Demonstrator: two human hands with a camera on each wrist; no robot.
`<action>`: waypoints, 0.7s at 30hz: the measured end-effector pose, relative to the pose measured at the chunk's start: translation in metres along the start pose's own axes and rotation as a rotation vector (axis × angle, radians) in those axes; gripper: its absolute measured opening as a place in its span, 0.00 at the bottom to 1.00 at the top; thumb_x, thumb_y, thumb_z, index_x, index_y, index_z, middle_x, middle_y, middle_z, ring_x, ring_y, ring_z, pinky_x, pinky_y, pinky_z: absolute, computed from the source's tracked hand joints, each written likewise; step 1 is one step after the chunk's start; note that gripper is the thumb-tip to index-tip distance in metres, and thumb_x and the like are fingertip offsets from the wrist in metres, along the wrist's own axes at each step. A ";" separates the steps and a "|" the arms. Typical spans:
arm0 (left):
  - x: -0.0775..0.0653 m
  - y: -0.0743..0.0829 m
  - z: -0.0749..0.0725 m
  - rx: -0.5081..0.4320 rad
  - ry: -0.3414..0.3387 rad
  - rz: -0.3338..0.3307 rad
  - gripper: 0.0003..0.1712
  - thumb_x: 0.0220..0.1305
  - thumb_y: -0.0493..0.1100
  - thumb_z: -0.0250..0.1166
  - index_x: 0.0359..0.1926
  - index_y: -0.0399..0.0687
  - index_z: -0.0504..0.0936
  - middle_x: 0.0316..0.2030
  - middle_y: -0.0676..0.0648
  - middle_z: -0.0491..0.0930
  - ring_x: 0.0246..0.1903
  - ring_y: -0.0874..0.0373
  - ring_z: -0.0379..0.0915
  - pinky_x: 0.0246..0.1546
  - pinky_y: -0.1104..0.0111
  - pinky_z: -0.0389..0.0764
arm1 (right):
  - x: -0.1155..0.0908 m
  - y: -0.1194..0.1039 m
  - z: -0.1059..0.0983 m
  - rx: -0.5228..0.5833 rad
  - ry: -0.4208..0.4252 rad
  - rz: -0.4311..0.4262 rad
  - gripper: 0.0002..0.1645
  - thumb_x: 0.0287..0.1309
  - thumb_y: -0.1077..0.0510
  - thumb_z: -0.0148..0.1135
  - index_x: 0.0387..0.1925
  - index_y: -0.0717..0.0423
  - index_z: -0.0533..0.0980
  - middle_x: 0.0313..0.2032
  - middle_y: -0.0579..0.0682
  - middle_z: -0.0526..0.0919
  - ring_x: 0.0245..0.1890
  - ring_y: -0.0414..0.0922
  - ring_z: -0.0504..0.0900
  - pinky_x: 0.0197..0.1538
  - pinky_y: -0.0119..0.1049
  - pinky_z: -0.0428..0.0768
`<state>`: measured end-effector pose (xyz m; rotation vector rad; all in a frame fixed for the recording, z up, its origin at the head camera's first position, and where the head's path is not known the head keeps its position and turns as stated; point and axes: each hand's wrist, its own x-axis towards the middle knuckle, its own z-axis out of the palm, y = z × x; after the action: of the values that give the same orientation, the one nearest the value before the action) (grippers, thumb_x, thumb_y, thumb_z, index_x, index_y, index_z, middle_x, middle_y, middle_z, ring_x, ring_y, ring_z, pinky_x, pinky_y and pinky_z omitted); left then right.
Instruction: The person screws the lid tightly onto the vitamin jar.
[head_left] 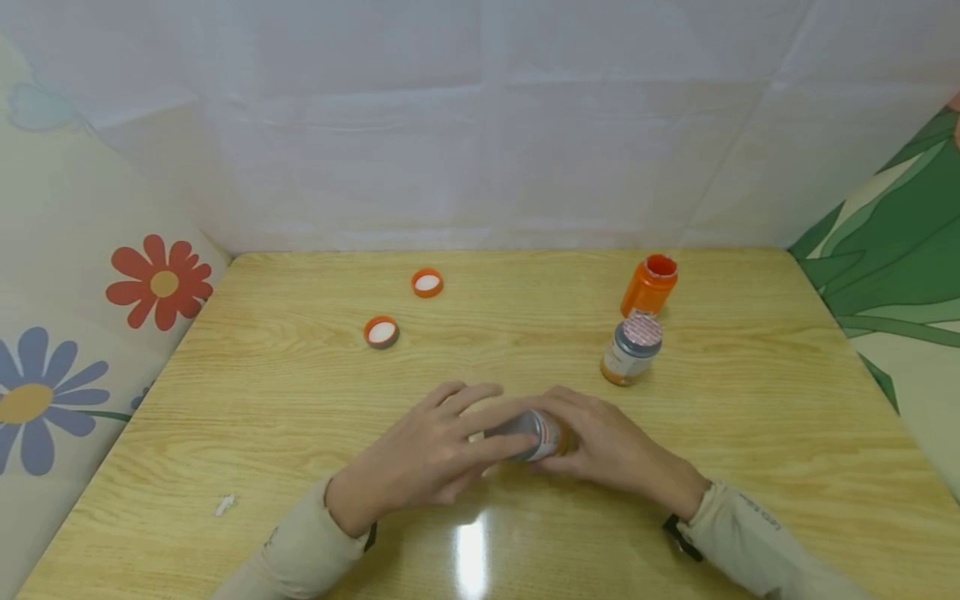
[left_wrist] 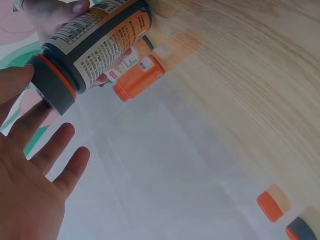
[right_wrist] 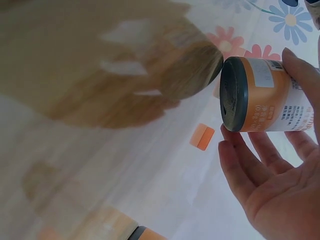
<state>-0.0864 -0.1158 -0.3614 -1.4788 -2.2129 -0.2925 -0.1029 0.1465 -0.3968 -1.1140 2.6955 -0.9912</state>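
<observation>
A bottle (head_left: pixel 549 437) with a dark grey cap (left_wrist: pixel 52 90) and an orange-and-white printed label (left_wrist: pixel 107 42) is held tilted between both hands, low over the table's middle. My right hand (head_left: pixel 607 437) grips its body from the right, thumb on one side and fingers on the other. From the left, my left hand (head_left: pixel 442 442) pinches the cap between thumb and index finger, its other fingers spread off it. An orange band shows between cap and body. The bottle's dark base (right_wrist: pixel 234 95) faces the right wrist camera.
Back right, an open orange bottle (head_left: pixel 647 287) stands behind a smaller jar (head_left: pixel 628 357) with a patterned seal on top. An orange cap (head_left: pixel 427 283) and a grey-and-orange cap (head_left: pixel 382 332) lie back left, insides up. A white scrap (head_left: pixel 224 504) lies front left.
</observation>
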 end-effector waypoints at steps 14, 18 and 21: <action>0.009 0.004 0.006 0.098 0.091 -0.135 0.28 0.60 0.65 0.65 0.56 0.58 0.81 0.46 0.51 0.82 0.46 0.54 0.77 0.49 0.59 0.80 | 0.000 -0.001 0.001 -0.014 0.009 -0.004 0.39 0.45 0.47 0.78 0.61 0.42 0.74 0.49 0.42 0.82 0.47 0.39 0.82 0.48 0.39 0.84; 0.009 0.005 0.005 0.123 0.078 -0.160 0.31 0.58 0.68 0.65 0.57 0.58 0.81 0.39 0.53 0.82 0.41 0.55 0.77 0.48 0.58 0.80 | 0.000 -0.001 0.002 -0.015 0.006 -0.008 0.39 0.46 0.47 0.78 0.61 0.41 0.74 0.49 0.41 0.82 0.46 0.39 0.82 0.47 0.38 0.84; 0.010 0.006 0.005 0.117 0.059 -0.149 0.29 0.58 0.66 0.67 0.56 0.59 0.82 0.39 0.54 0.83 0.42 0.56 0.77 0.49 0.59 0.79 | 0.000 -0.001 0.002 -0.013 0.000 -0.006 0.38 0.47 0.47 0.77 0.61 0.40 0.73 0.49 0.41 0.82 0.47 0.39 0.82 0.48 0.38 0.84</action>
<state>-0.0854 -0.1035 -0.3611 -1.2312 -2.2567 -0.2462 -0.1019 0.1449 -0.3978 -1.1244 2.7040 -0.9762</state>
